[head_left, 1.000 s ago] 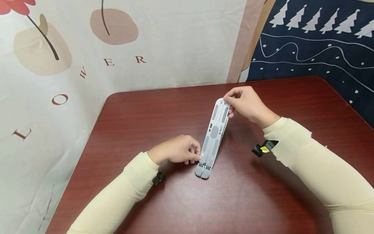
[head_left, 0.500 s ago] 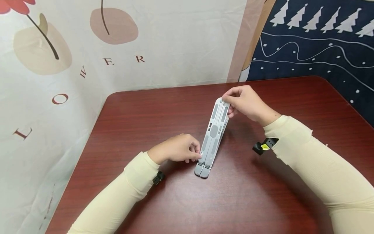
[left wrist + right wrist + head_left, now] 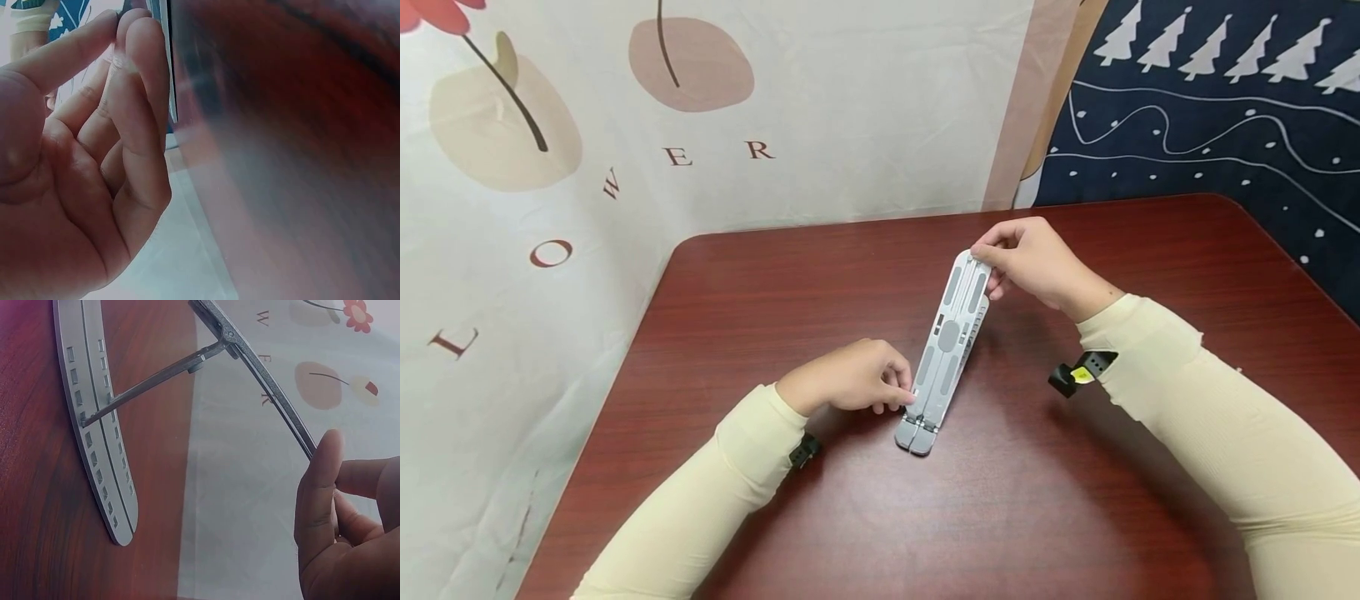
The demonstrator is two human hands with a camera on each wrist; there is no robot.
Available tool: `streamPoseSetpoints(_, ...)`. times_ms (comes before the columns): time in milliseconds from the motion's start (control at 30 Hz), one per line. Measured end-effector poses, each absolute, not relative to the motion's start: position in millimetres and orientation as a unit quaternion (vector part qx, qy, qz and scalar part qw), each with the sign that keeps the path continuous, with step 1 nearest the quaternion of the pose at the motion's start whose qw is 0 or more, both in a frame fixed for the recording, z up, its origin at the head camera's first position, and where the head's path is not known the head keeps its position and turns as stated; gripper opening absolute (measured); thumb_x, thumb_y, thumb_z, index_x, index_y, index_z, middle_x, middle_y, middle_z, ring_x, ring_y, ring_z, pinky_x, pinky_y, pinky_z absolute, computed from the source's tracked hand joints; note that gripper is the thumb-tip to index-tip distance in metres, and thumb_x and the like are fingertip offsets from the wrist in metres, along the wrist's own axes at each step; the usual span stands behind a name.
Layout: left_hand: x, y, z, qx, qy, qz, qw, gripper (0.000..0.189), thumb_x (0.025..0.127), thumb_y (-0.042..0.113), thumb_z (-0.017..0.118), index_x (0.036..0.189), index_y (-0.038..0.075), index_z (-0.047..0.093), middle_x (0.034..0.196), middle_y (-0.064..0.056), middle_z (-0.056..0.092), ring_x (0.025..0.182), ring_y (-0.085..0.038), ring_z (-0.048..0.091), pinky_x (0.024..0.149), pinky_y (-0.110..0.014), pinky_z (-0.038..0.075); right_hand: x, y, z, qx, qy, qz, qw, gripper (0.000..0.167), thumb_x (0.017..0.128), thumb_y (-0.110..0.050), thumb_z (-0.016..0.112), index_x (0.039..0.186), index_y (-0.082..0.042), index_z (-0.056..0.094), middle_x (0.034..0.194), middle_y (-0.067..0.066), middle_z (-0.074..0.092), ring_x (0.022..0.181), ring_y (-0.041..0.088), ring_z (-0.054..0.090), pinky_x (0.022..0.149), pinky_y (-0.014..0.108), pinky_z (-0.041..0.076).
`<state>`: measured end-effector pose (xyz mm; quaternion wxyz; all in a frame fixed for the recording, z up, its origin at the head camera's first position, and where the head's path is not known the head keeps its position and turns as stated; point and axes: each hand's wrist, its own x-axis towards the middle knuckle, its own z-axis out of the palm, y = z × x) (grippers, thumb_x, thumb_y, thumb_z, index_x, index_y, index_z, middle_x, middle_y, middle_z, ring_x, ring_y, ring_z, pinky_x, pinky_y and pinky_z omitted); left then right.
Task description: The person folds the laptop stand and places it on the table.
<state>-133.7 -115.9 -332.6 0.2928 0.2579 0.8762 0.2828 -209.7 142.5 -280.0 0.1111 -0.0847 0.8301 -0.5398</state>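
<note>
A grey foldable laptop stand point(image 3: 949, 336), collapsed to a narrow strip, stands propped at a slant in the middle of the table. Its upper arm is raised on a support strut point(image 3: 153, 382), whose foot sits in the slotted base rail point(image 3: 107, 459) on the tabletop. At the raised far end my right hand point(image 3: 1033, 262) pinches the tip between thumb and fingers. My left hand point(image 3: 861, 377) pinches the stand's left edge near the hinged front end, thumb on top. In the left wrist view that hand's point(image 3: 87, 137) fingers are curled, with the pinched edge mostly hidden.
The reddish-brown wooden table point(image 3: 775, 292) reaches back to a white printed cloth point(image 3: 865, 100) and a dark blue tree-patterned cloth point(image 3: 1195, 125). Black wrist cameras hang beneath both cream sleeves point(image 3: 1142, 358).
The stand's front end has shifted slightly left, and a little more of its slotted rail shows beneath the raised arm. Both hands keep their grip in nearly the same places.
</note>
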Motion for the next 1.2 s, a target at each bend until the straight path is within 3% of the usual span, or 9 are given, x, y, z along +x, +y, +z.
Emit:
streamPoseSetpoints(667, -141.9, -132.4, -329.0, 0.222, 0.891, 0.275, 0.284, 0.012, 0.090, 0.021, 0.075, 0.080, 0.016, 0.070, 0.068, 0.001, 0.071, 0.056, -0.015, 0.065, 0.059, -0.024, 0.046, -201.7, 141.6, -283.2, -0.065, 0.810, -0.572, 0.111, 0.022, 0.099, -0.011, 0.060, 0.114, 0.004, 0.063, 0.083, 0.007, 0.061, 0.058, 0.010, 0.062, 0.059, 0.023, 0.058)
streamPoseSetpoints(967, -133.6, -123.8, -324.2, 0.216, 0.922, 0.257, 0.192, 0.025, 0.088, 0.041, 0.075, 0.095, 0.020, 0.061, 0.078, 0.012, 0.070, 0.065, -0.007, 0.064, 0.073, -0.028, 0.050, -201.0, 143.3, -285.8, -0.066, 0.807, -0.577, 0.110, 0.024, 0.100, -0.014, 0.060, 0.117, 0.003, 0.063, 0.083, 0.007, 0.062, 0.060, 0.010, 0.062, 0.061, 0.025, 0.059)
streamPoseSetpoints(1200, -122.9, -108.8, -323.3, 0.190, 0.943, 0.244, 0.123, 0.047, 0.082, 0.052, 0.077, 0.112, 0.024, 0.053, 0.088, 0.014, 0.066, 0.073, -0.006, 0.060, 0.072, -0.032, 0.049, -200.1, 145.4, -286.7, -0.052, 0.795, -0.593, 0.117, 0.027, 0.100, -0.018, 0.059, 0.119, 0.001, 0.062, 0.086, 0.006, 0.063, 0.061, 0.011, 0.062, 0.062, 0.027, 0.060)
